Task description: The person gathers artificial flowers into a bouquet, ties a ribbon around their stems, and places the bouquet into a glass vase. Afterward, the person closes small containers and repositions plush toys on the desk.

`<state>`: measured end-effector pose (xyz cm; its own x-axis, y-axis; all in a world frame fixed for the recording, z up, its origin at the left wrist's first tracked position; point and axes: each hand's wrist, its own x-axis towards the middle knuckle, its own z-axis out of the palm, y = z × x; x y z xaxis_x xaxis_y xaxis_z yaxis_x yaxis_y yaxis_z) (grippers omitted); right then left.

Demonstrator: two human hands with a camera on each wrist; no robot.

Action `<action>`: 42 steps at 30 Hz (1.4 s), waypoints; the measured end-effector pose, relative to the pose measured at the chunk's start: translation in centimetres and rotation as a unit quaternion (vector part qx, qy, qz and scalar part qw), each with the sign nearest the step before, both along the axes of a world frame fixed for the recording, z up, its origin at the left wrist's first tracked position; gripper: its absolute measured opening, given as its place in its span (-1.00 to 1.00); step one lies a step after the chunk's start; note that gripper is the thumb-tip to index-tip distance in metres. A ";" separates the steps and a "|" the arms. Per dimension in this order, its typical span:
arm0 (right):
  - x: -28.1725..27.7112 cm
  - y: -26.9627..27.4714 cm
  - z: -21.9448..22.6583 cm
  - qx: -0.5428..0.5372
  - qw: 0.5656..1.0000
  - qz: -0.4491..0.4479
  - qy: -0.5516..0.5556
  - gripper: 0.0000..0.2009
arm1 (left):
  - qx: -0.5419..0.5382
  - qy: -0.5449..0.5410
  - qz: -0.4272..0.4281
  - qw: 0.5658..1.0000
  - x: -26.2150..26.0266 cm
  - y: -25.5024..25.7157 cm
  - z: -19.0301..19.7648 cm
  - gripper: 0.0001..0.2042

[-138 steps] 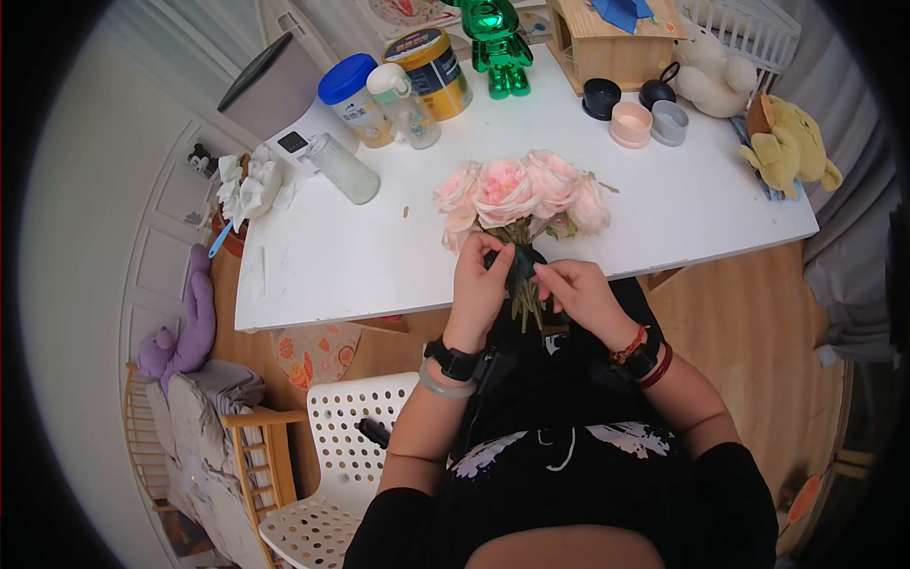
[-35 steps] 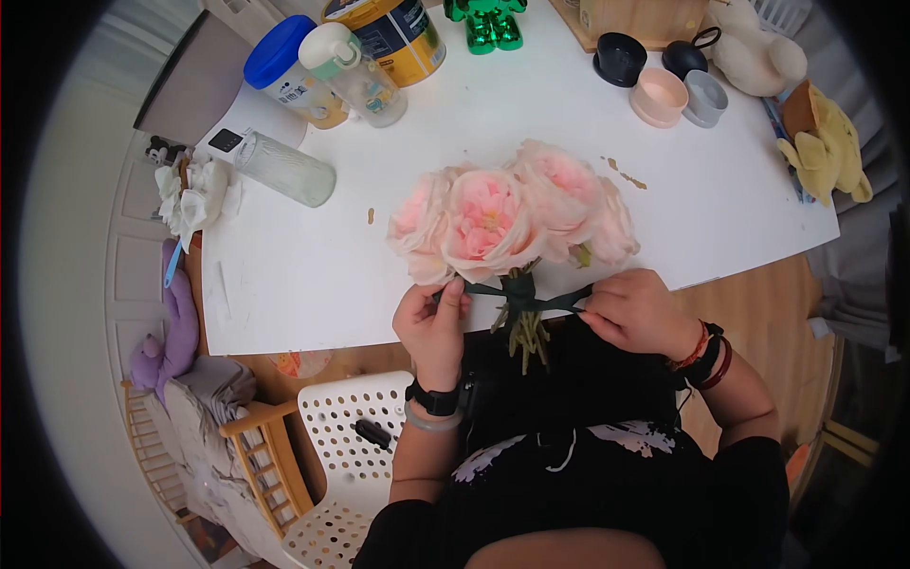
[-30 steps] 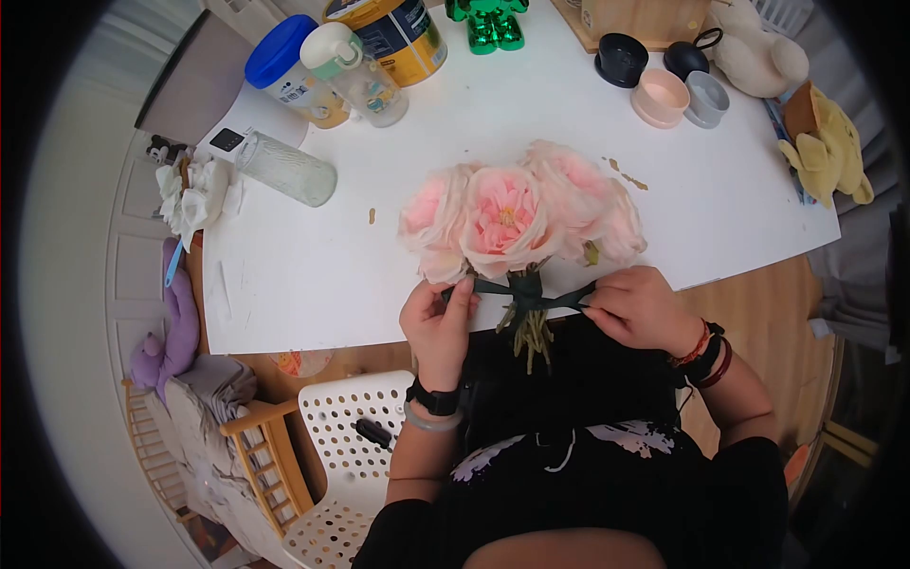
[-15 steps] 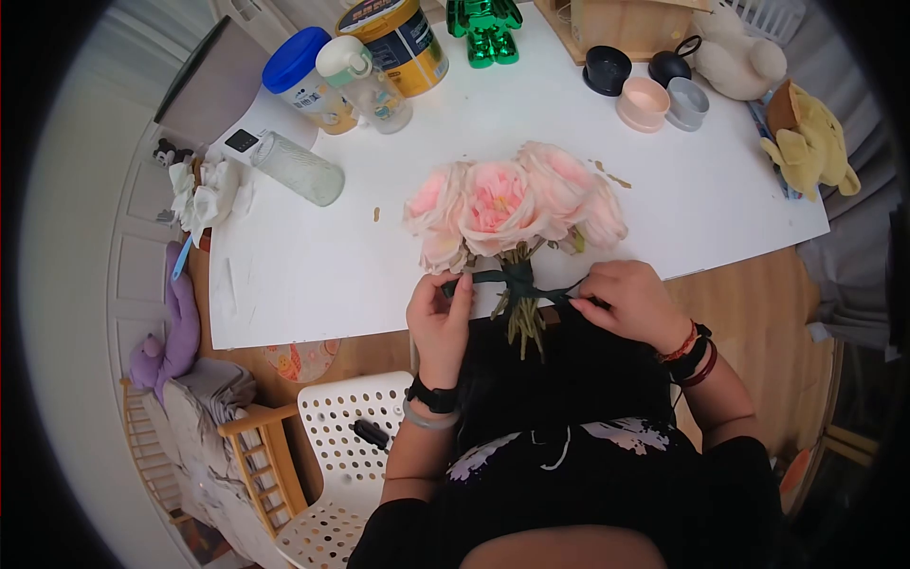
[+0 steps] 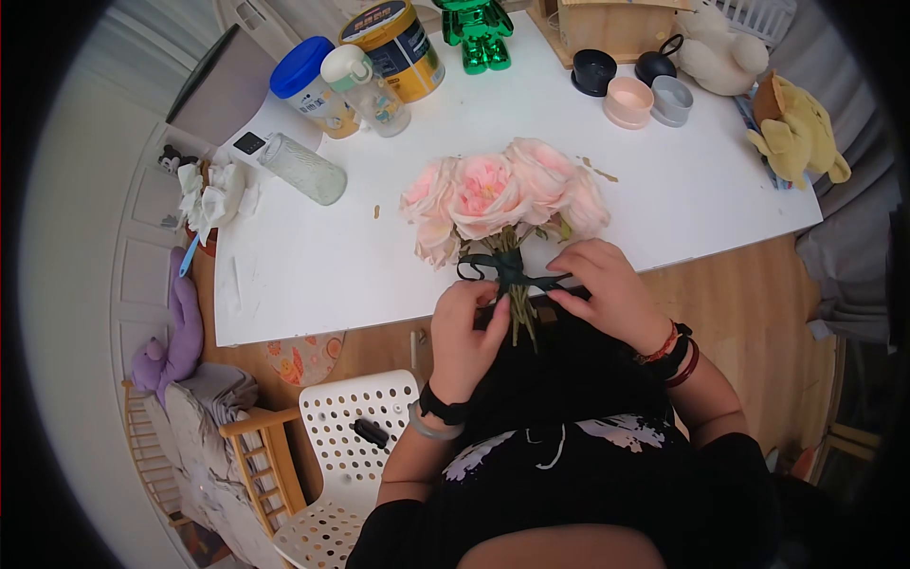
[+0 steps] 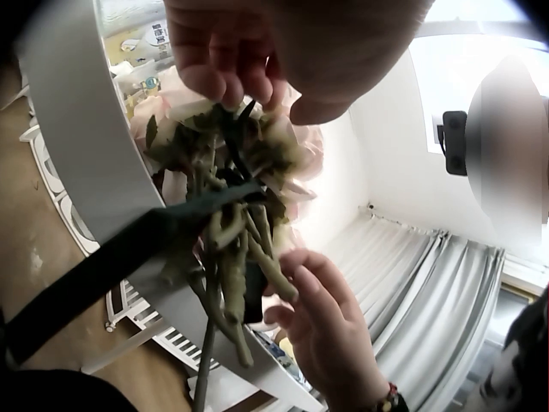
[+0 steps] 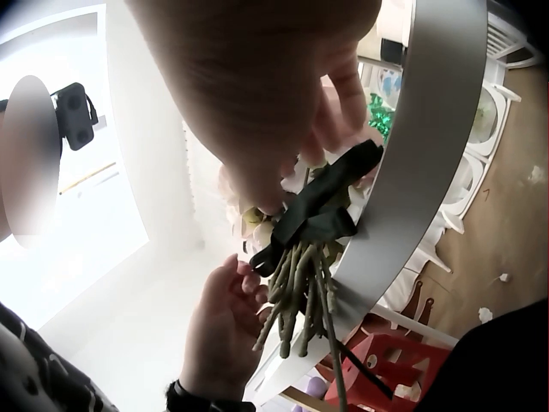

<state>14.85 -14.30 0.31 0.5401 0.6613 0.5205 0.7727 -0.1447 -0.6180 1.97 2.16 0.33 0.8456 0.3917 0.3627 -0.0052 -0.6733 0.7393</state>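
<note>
A bouquet of pale pink roses [image 5: 488,194] stands over the table's near edge, its green stems [image 5: 521,322] pointing down toward the person. Around the stems, just below the blooms, goes a dark green ribbon [image 5: 509,267], with a loop sticking out on the left. My left hand [image 5: 464,337] is low beside the knot, fingertips and thumb pinching the ribbon close to the stems. On the other side my right hand [image 5: 611,294] holds the ribbon's right part between thumb and fingers. A long ribbon tail [image 6: 94,275] hangs across the left wrist view.
A ribbed glass vase [image 5: 308,171] lies tilted at the left of the white table [image 5: 284,284]. Behind are a blue-lidded tub [image 5: 313,90], a bottle [image 5: 370,95] and a green shiny figure [image 5: 477,38]. Small cups [image 5: 628,102] and a yellow plush [image 5: 796,133] are at right.
Both hands, at the stems 4.6 s ago, later pulled the ribbon out sideways. Now they are closer together; the left hand has left the loop and moved down toward the stems.
</note>
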 end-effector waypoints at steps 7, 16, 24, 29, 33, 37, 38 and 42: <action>-1.4 0.0 0.6 -0.034 0.999 0.036 -0.018 -0.88 | 0.080 0.001 0.026 0.996 0.7 -0.6 0.1 -0.75; -2.5 1.4 -0.1 0.021 0.999 -0.035 0.028 -0.84 | 0.154 0.015 0.032 0.987 2.0 -0.5 0.5 -0.76; -1.5 1.6 -1.3 -0.023 0.998 0.015 0.059 -0.87 | 0.094 -0.002 0.010 0.996 2.2 -0.5 0.3 -0.76; -1.3 1.9 -1.9 0.006 0.997 0.028 0.066 -0.89 | 0.137 0.017 0.014 0.990 2.2 -0.5 0.5 -0.79; -0.8 1.8 -2.4 0.017 0.994 0.053 0.093 -0.89 | 0.097 0.029 -0.006 0.995 2.1 -0.2 0.6 -0.81; -0.7 1.7 -2.5 0.019 0.995 0.048 0.085 -0.89 | 0.068 0.022 0.004 0.997 1.8 -0.1 1.4 -0.82; -0.6 1.7 -2.5 0.019 0.995 0.049 0.089 -0.89 | 0.013 0.045 0.006 0.999 1.6 -0.1 1.5 -0.83; -0.5 1.7 -2.7 0.017 0.993 0.055 0.100 -0.89 | -0.301 0.074 -0.054 0.949 1.0 0.5 0.9 -0.87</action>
